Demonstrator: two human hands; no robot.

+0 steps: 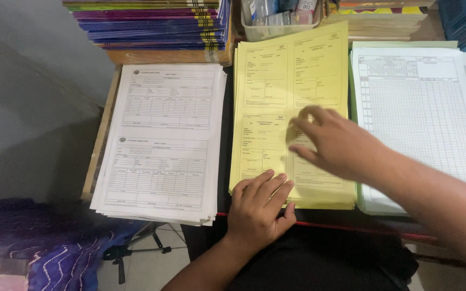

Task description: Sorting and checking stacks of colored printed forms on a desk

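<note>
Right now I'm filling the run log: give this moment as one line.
left hand: flat on yellow forms stack, lower edge | right hand: over same stack, fingers spread | white forms stack: left, untouched

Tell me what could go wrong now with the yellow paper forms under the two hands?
The left hand presses only the lower corner of the stack of yellow printed paper forms, while the blurred right hand sweeps over the top sheet: it may crease or drag several sheets.

The stack of white printed paper forms overhangs the wooden table edge at its lower end, so a bump might tip sheets off.
</note>
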